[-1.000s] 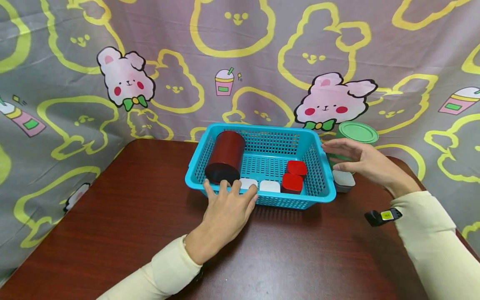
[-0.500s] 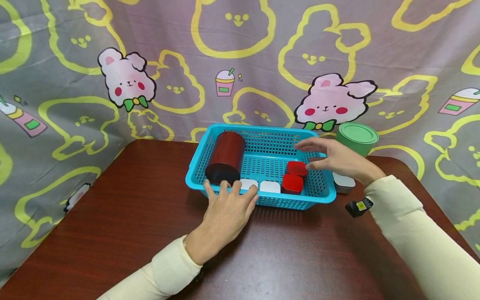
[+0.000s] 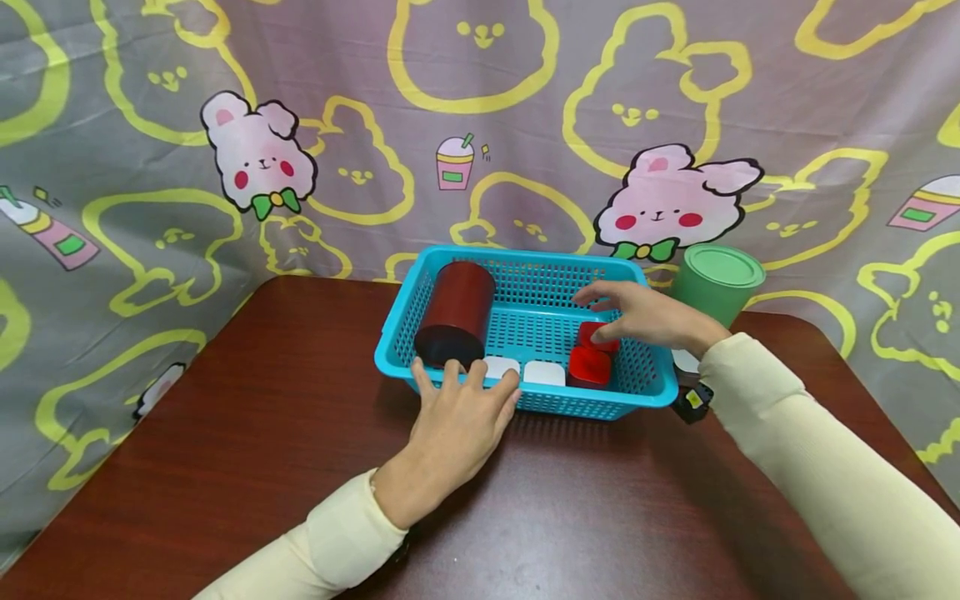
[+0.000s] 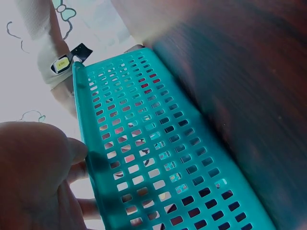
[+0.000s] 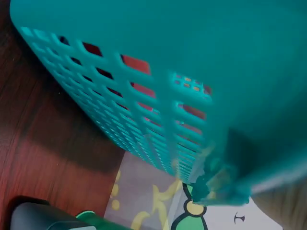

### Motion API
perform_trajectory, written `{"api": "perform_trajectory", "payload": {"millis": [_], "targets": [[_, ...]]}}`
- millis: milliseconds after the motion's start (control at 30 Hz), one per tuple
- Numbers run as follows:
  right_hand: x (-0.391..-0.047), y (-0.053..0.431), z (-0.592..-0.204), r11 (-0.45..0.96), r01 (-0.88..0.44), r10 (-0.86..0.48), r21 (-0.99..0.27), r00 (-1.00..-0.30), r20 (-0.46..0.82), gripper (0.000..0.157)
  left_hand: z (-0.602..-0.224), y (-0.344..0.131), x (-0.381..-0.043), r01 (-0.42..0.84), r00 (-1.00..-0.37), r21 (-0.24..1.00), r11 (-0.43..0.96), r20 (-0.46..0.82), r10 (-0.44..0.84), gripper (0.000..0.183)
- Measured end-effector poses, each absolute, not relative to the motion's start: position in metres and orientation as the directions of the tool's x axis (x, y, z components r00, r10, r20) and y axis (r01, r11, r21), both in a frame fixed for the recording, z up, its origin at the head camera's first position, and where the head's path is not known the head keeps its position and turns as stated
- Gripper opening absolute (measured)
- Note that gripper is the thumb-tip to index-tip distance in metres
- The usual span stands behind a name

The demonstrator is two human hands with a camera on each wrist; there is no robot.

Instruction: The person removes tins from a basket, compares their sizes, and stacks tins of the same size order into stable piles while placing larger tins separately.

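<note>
A turquoise plastic basket [image 3: 592, 400] with perforated walls stands on the table. My left hand [image 3: 450, 429] holds its front rim, fingers hooked over it, as the left wrist view also shows. Inside lies a dark red cylindrical canister [image 3: 459, 304] on its side. Two white-lidded containers [image 3: 544, 372] are along the front wall. Two red-lidded containers [image 3: 590, 365] sit at the right end, one behind the other. My right hand [image 3: 645, 315] reaches over the right rim, fingers apart, thumb at the rear red lid; whether it touches is unclear. The right wrist view mostly shows the basket's wall [image 5: 96, 28].
A green lidded tin [image 3: 716, 287] stands right of the basket, partly behind my right hand. In the right wrist view, a small grey container [image 5: 38, 218] stands on the table beside the basket. A patterned curtain [image 3: 510, 83] rises behind the brown table [image 3: 300, 400].
My right hand has moved left from beside the green tin, over the basket's right rim, to the red-lidded containers. My left hand stays on the front rim.
</note>
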State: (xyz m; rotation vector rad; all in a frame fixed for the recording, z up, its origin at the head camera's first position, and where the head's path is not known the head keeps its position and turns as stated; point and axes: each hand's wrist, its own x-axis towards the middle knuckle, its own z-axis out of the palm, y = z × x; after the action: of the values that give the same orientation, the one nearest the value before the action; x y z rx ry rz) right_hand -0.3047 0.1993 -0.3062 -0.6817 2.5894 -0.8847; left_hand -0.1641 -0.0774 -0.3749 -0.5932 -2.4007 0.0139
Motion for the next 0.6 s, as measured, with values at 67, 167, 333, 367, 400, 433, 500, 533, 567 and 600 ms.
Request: {"api": "perform_trajectory", "payload": {"millis": [67, 167, 333, 367, 400, 433, 500, 533, 567, 600], "targets": [[-0.306, 0.197, -0.308, 0.704, -0.323, -0.524, -0.632, -0.837, -0.156, 0.058, -0.375, -0.077, -0.164, 0.413, -0.687, -0.156, 0.898, 0.594, 0.419, 0.018], [-0.308, 0.195, -0.31, 0.723, -0.314, -0.512, -0.616, -0.842, -0.171, 0.056, -0.374, -0.077, -0.164, 0.415, -0.691, -0.153, 0.897, 0.588, 0.42, 0.018], [-0.312, 0.191, -0.314, 0.749, -0.302, -0.487, -0.59, -0.855, -0.179, 0.06, -0.374, -0.077, -0.164, 0.414, -0.688, -0.158, 0.896, 0.59, 0.422, 0.018], [-0.312, 0.19, -0.314, 0.753, -0.296, -0.48, -0.588, -0.858, -0.182, 0.061, -0.374, -0.077, -0.165, 0.414, -0.686, -0.161, 0.896, 0.592, 0.423, 0.018], [-0.313, 0.19, -0.315, 0.757, -0.296, -0.475, -0.583, -0.861, -0.181, 0.062, -0.374, -0.077, -0.165, 0.414, -0.684, -0.163, 0.896, 0.594, 0.424, 0.018], [-0.313, 0.189, -0.315, 0.761, -0.294, -0.47, -0.578, -0.864, -0.18, 0.063, -0.374, -0.077, -0.165, 0.414, -0.681, -0.164, 0.895, 0.597, 0.424, 0.018], [-0.314, 0.189, -0.316, 0.767, -0.293, -0.464, -0.571, -0.868, -0.178, 0.063, -0.374, -0.076, -0.165, 0.414, -0.674, -0.168, 0.894, 0.603, 0.426, 0.019], [-0.314, 0.188, -0.316, 0.769, -0.294, -0.462, -0.567, -0.869, -0.176, 0.063, -0.374, -0.076, -0.165, 0.414, -0.673, -0.169, 0.894, 0.605, 0.426, 0.019], [-0.314, 0.188, -0.316, 0.771, -0.297, -0.461, -0.564, -0.87, -0.172, 0.063, -0.374, -0.076, -0.165, 0.413, -0.672, -0.17, 0.895, 0.605, 0.426, 0.019], [-0.314, 0.188, -0.316, 0.773, -0.302, -0.461, -0.559, -0.871, -0.167, 0.064, -0.374, -0.076, -0.165, 0.412, -0.674, -0.169, 0.895, 0.604, 0.424, 0.019]]}}
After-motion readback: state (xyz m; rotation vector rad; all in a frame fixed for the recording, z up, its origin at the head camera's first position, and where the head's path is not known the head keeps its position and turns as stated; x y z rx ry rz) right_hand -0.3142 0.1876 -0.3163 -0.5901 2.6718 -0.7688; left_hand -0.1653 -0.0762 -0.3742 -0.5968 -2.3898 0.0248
